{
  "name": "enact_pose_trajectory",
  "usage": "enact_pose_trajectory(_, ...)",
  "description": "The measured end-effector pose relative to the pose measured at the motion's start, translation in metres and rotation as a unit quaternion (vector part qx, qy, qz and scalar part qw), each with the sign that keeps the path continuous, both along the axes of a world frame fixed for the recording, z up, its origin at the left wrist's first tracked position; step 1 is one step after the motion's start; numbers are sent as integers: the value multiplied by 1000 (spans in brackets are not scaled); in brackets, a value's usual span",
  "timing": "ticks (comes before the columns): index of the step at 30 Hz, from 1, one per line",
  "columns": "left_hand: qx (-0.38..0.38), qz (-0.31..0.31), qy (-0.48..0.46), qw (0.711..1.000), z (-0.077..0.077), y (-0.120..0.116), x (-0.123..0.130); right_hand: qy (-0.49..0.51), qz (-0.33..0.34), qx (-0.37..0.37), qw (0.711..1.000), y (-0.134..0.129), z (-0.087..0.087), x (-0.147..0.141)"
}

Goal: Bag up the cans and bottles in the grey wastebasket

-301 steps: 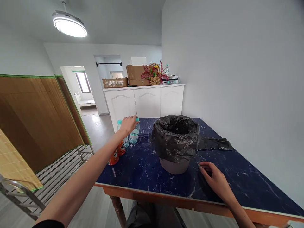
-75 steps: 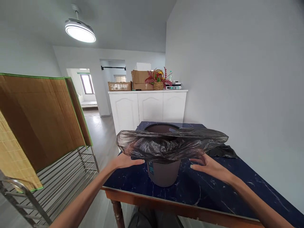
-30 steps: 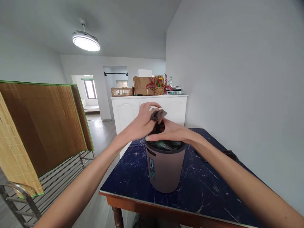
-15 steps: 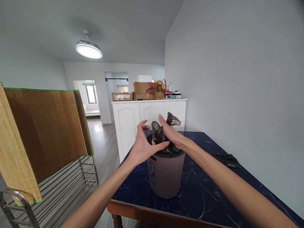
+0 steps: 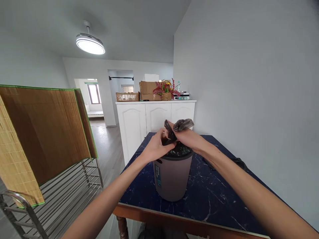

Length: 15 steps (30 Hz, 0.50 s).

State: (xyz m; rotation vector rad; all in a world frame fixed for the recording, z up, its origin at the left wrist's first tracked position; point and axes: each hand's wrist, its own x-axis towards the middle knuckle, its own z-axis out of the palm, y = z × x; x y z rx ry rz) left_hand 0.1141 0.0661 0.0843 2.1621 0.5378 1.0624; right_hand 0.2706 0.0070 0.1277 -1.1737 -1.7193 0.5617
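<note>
A grey-brown bin (image 5: 172, 181) with a dark rim stands upright on the blue marbled table (image 5: 206, 202). Black plastic bag material (image 5: 179, 150) fills its mouth, and two loops of the bag stick up above the rim. My left hand (image 5: 159, 145) is closed round the gathered bag from the left, over the bin's mouth. From the right, my right hand (image 5: 183, 136) presses against the same bunch; its fingers are largely hidden behind the plastic.
More black plastic (image 5: 239, 162) lies on the table at the right, by the wall. Behind stands a white cabinet (image 5: 132, 122) bearing cardboard boxes and a flower basket (image 5: 166, 96). A metal rack (image 5: 67, 186) with a bamboo mat (image 5: 50, 132) is at the left.
My left hand has closed from a spread pose onto the bag. The bag's neck is now gathered lower between both hands, with its loops leaning over my right hand.
</note>
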Motion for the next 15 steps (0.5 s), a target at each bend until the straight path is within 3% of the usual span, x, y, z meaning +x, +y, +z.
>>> enact_pose_trajectory(4, 23, -77, 1, 997, 7, 9, -9, -21, 81, -10, 996, -16, 4, 12)
enact_pose_trajectory(9, 46, -62, 13, 997, 9, 9, -19, -34, 85, -17, 996, -31, 6, 23)
enact_pose_trajectory(15, -81, -64, -17, 994, 12, 11, -26, -199, 181, -3, 963, -37, 11, 35)
